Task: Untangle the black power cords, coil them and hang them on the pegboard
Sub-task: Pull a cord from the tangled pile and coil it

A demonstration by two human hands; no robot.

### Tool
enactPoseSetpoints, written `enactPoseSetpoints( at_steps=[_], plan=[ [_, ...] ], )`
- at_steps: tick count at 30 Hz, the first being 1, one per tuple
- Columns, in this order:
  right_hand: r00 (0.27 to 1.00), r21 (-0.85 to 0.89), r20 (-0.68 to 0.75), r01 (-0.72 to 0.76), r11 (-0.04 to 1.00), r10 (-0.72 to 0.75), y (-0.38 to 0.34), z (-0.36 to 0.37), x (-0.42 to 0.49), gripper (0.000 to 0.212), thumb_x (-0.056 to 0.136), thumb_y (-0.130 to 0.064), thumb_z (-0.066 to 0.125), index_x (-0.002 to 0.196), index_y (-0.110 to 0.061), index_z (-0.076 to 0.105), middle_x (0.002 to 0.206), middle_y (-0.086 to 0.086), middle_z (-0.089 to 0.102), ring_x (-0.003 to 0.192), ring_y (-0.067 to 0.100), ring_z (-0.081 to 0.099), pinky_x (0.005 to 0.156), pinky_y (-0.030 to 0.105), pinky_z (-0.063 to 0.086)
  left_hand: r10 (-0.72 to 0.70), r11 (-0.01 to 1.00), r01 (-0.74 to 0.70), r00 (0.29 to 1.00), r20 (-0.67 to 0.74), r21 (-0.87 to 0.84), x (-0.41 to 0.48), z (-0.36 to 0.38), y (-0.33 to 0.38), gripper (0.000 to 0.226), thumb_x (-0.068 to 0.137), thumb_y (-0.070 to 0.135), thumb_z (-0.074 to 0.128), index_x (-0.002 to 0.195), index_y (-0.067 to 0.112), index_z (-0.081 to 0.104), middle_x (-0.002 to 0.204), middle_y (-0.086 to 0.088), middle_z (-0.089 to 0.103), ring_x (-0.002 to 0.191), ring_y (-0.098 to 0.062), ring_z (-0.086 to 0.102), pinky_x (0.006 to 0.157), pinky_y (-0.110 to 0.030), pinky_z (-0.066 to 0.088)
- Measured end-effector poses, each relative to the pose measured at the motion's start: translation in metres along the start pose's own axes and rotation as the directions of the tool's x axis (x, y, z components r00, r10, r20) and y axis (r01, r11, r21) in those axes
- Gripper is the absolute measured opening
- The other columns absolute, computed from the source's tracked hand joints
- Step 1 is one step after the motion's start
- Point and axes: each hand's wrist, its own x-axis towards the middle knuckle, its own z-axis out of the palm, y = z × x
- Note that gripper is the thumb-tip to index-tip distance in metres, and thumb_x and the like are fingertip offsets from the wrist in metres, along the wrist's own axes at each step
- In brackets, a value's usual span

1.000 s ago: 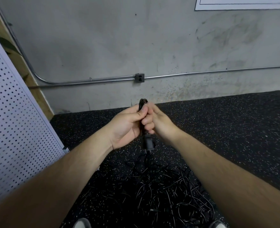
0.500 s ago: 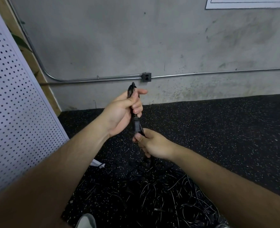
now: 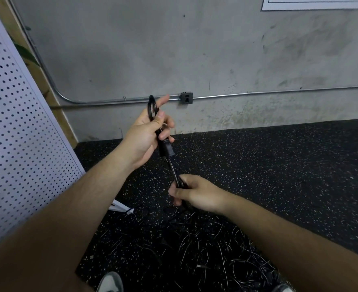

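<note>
Seemingly, left hand [image 3: 146, 137] and right hand [image 3: 197, 194] both curl closed round power cord [image 3: 167, 148].

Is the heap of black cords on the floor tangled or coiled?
Tangled: the heap of thin black power cords sprawls in crisscrossing loops over the speckled black rubber floor.

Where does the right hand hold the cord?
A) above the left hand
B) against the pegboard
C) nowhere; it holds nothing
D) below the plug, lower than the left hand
D: the right hand grips the cord below the plug, lower than the left hand.
</note>
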Motion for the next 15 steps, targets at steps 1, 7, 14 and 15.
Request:
enactPoseSetpoints(
  at_steps=[1, 7, 14, 15],
  plan=[
    [1.000, -0.007, 0.003, 0.024, 1.000, -0.024, 0.001, -0.001, -0.001, 0.003, 0.101, -0.024, 0.063, 0.098, -0.022, 0.063, 0.079, -0.007, 0.068, 0.072, 0.003, 0.062, 0.068, 0.017, 0.045, 0.010, 1.000, -0.010, 1.000, -0.007, -0.001, 0.001, -0.002, 0.000, 0.039, 0.109, 0.011, 0.040, 0.142, 0.030, 0.051, 0.077, 0.002, 0.060, 0.057, -0.009, 0.039, 0.068, -0.029, 0.051],
    [0.998, -0.140, 0.040, 0.054, 0.989, -0.049, -0.007, -0.002, -0.009, 0.004, 0.104, -0.023, 0.055, 0.108, -0.022, 0.055, 0.077, -0.007, 0.065, 0.064, 0.002, 0.055, 0.068, 0.027, 0.047, 0.026, 0.998, -0.024, 0.999, -0.035, 0.051, 0.005, -0.010, 0.000, 0.058, 0.107, 0.004, 0.042, 0.154, 0.037, 0.033, 0.079, -0.002, 0.060, 0.059, -0.008, 0.040, 0.070, -0.028, 0.051],
    [0.996, -0.310, 0.090, 0.032, 0.950, -0.004, -0.023, -0.002, -0.019, 0.009, 0.104, -0.026, 0.053, 0.111, -0.020, 0.052, 0.081, -0.002, 0.068, 0.065, 0.007, 0.060, 0.063, 0.027, 0.050, 0.071, 0.970, -0.064, 0.997, -0.022, 0.235, 0.005, -0.007, -0.003, 0.067, 0.107, 0.002, 0.043, 0.152, 0.048, 0.024, 0.079, -0.007, 0.051, 0.059, -0.006, 0.042, 0.071, -0.027, 0.052],
    [0.995, -0.316, 0.096, 0.018, 0.949, 0.014, -0.023, -0.002, -0.020, 0.010, 0.105, -0.027, 0.051, 0.110, -0.019, 0.051, 0.082, -0.002, 0.069, 0.064, 0.007, 0.061, 0.064, 0.029, 0.052, 0.064, 0.968, -0.056, 0.998, -0.025, 0.244, 0.005, -0.007, -0.003, 0.069, 0.107, 0.000, 0.043, 0.154, 0.046, 0.023, 0.079, -0.007, 0.051, 0.059, -0.006, 0.043, 0.071, -0.027, 0.052]
  ],
)
